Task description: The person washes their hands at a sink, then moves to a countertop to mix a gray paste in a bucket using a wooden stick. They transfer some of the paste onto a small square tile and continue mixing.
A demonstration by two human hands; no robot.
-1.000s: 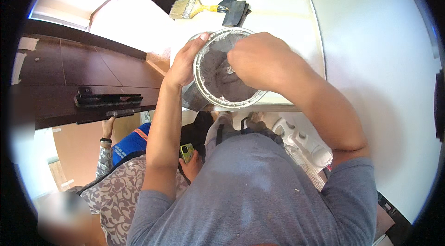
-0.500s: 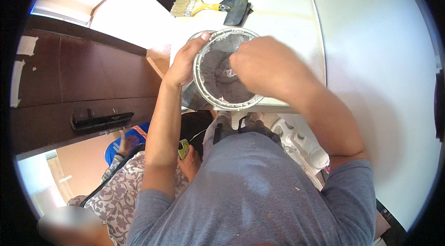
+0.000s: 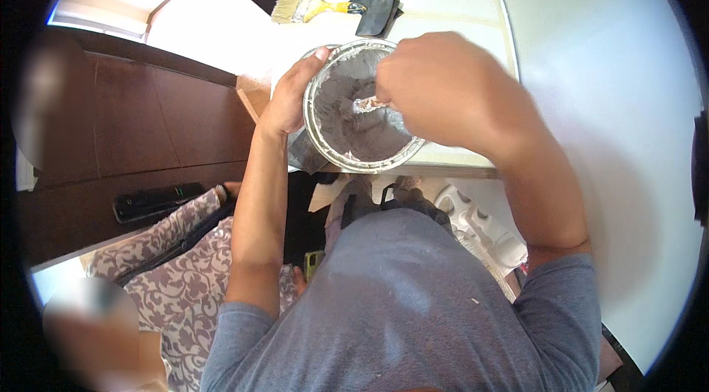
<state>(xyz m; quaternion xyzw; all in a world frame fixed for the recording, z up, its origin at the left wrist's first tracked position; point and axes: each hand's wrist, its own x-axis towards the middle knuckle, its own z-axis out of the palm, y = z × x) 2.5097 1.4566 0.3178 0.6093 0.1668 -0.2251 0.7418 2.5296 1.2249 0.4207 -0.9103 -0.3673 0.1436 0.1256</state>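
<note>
A round bucket of thick grey paste is at the front edge of a white surface, its rim smeared white. My left hand holds it from the left side, thumb on the rim. Over the opening, my right hand is closed in a fist around a stick-like tool, coated in pale paste. The tool's lower end is sunk in the paste, so its exact kind is hidden. Behind the bucket lie a wide paintbrush with a yellow handle and some thin black sheets.
A person in a patterned garment is close at my left, near a yellow-green phone-like object. Dark brown panels stand left, a pale wall right. Moulded white plastic sits below the surface. A dark flat piece shows beside the bucket.
My right hand has shifted slightly up and right, exposing more of the tool. The bucket has moved slightly left. The nearby person has changed posture, and the blue item beside them is out of sight.
</note>
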